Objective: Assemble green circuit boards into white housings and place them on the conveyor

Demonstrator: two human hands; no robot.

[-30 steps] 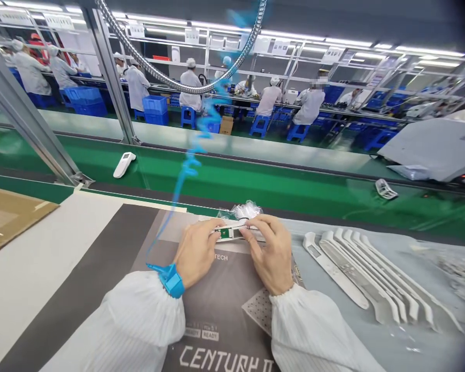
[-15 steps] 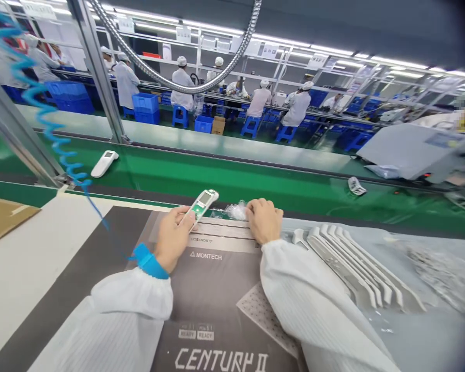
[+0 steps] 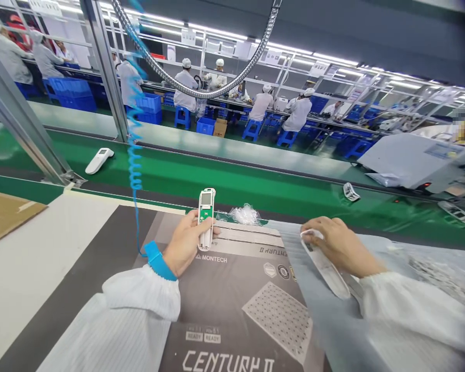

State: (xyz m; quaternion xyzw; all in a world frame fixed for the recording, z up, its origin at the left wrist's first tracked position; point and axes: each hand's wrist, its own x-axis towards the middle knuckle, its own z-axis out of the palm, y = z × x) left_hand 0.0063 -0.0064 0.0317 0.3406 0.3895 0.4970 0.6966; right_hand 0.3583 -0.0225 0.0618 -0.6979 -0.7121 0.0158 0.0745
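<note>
My left hand (image 3: 191,235) is closed around a white handheld thermometer body (image 3: 206,243), which stands nearly upright above the dark printed box. Its small screen and green circuit board are exposed at the front. A blue wrist strap (image 3: 159,261) with a coiled cord is on my left wrist. To the right, my right hand (image 3: 339,245) grips the upper end of a white plastic shell half (image 3: 331,274), thumb and fingers around its edge. My forearm and hand hide most of the other shells there.
A crumpled clear plastic bag (image 3: 246,214) lies behind the box (image 3: 225,305). On the green conveyor belt (image 3: 170,170) lie a white thermometer (image 3: 99,160) and white parts (image 3: 351,192). A bag of small parts (image 3: 442,274) is at right. A metal hose (image 3: 201,94) hangs overhead; people work beyond.
My right hand has moved right, from beside the plastic bag to the shells, and has taken hold of one. My left hand has turned the thermometer body more upright.
</note>
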